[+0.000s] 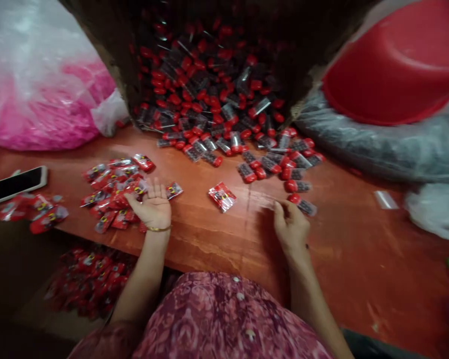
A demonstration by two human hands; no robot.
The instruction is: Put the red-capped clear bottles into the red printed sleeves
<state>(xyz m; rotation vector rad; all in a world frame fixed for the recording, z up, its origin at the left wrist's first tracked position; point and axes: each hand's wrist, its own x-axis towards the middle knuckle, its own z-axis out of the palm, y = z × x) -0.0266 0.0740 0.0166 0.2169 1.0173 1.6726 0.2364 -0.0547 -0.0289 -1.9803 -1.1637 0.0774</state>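
Note:
My left hand (152, 203) lies palm up with its fingers apart, resting against a loose pile of red foil packets (110, 187). It holds nothing that I can see. My right hand (291, 227) rests on the orange-red wooden table (209, 234), its fingers loosely curled beside a clear tube with a red cap (302, 205). Many similar tubes spill from a dark cardboard box (209, 89) across the table. A single red packet (222, 197) lies between my hands.
A black phone (15, 185) and more red packets (32, 212) lie at the left. Further packets fill a box (90, 281) below the table edge. A pink-filled plastic bag (41, 99), a red plastic basin (396, 65) and a grey sack (377, 144) stand beyond.

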